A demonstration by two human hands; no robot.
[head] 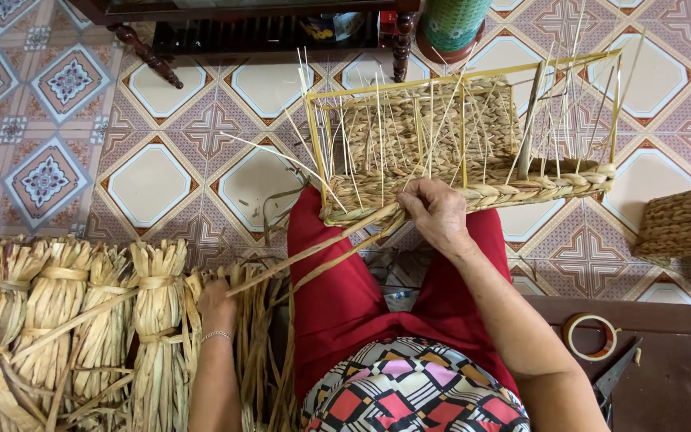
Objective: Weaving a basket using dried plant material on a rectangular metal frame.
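Right hand (435,214) is clenched on the straw strands (337,244) right at the braided lower edge of the half-woven basket (473,144), which rests tilted on the red-trousered lap (345,296). Thin stakes (377,136) stick up from its frame. Left hand (216,304) reaches down into the loose straw (261,352) on the floor; whether it grips any, I cannot tell. Tied straw bundles (65,312) line the left. On the right, tape roll (591,336) and scissors (616,376) lie on a dark wooden board (681,376).
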